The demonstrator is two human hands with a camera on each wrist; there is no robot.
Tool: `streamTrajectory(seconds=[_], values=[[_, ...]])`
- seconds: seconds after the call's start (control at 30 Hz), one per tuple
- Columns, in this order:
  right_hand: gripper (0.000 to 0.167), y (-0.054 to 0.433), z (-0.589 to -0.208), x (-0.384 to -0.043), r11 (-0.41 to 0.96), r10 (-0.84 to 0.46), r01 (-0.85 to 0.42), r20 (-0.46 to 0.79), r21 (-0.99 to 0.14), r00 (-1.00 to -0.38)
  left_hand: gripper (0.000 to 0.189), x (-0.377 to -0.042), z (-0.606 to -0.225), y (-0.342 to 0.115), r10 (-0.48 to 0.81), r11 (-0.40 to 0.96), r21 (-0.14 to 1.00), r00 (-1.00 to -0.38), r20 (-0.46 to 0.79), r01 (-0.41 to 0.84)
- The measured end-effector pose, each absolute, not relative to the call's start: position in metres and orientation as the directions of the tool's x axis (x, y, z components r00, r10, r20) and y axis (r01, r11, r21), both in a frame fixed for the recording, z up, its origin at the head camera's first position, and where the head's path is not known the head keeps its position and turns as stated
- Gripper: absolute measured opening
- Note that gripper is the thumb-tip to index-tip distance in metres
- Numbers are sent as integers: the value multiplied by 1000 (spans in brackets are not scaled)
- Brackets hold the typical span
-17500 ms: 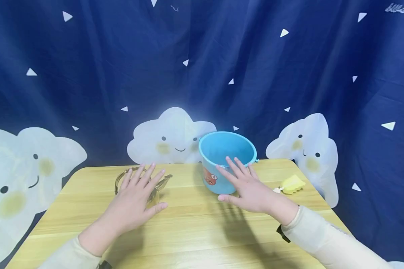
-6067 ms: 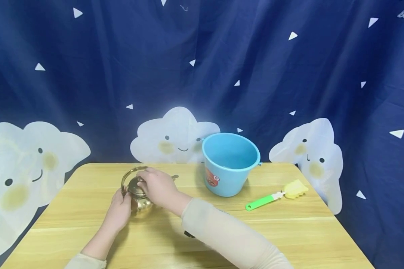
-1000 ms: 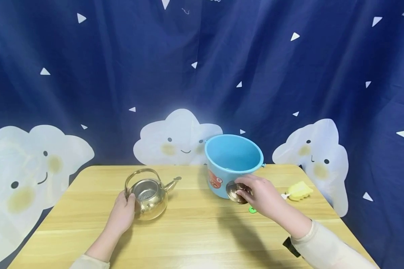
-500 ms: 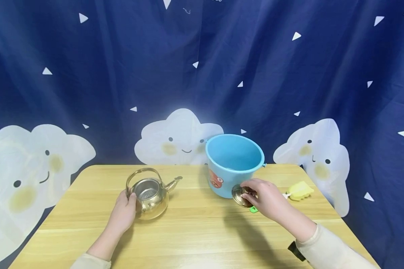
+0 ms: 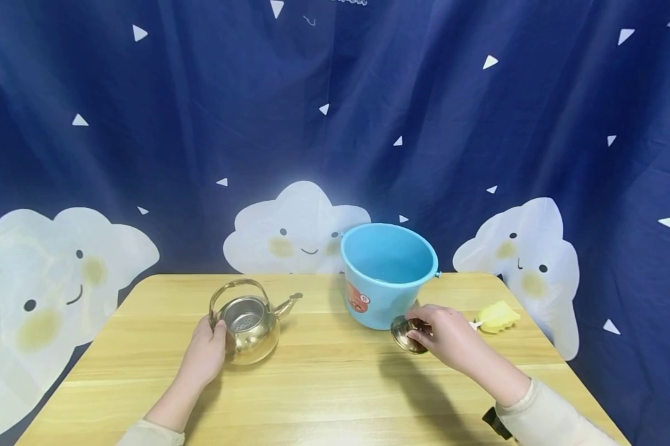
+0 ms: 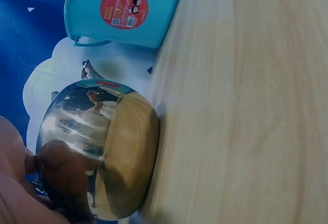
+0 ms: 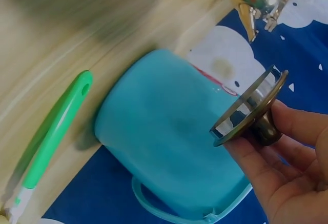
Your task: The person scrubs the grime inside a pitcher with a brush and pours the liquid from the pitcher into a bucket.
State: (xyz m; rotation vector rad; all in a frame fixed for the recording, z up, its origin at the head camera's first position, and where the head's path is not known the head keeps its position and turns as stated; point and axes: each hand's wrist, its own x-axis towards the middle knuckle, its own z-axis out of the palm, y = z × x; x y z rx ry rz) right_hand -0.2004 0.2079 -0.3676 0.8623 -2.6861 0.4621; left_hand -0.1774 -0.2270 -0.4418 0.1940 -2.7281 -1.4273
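Note:
On the left of the table stands a gold metal teapot [image 5: 256,342], uncovered, a perforated strainer [image 5: 243,319] showing inside its mouth. Its arched handle is up and its spout points right. My left hand [image 5: 203,354] grips it at the left side, by the handle's foot; the thumb lies against the body and the other fingers are mostly hidden. My right hand [image 5: 453,339] pinches the knob of the round gold lid [image 7: 251,106] between thumb and fingers. Tilted on edge, the lid is held above the table, just in front of the blue bucket [image 5: 376,303].
Behind my right hand lies a sponge brush; its yellow head [image 5: 498,317] shows at the table's right side, its green handle [image 7: 59,126] in the right wrist view. The wooden table [image 5: 312,396] ends at a dark blue curtain [image 5: 335,93] with white clouds.
Since several seconds ago, the lid has come off the teapot and gone right in my right hand. Over the last second it moved slightly right and nearer me. My left hand stays at the teapot.

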Motion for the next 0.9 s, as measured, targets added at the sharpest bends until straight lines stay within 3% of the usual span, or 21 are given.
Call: streamTrajectory(seconds=[0.53, 0.9], values=[[20, 216, -381, -203, 799, -481, -547, 282, -249, -830, 63, -178, -443, -228, -137, 564, 820, -990, -20, -95], [20, 225, -397, -207, 794, -498, -553, 251, -254, -830, 62, -178, -443, -228, -137, 562, 822, -990, -17, -92]])
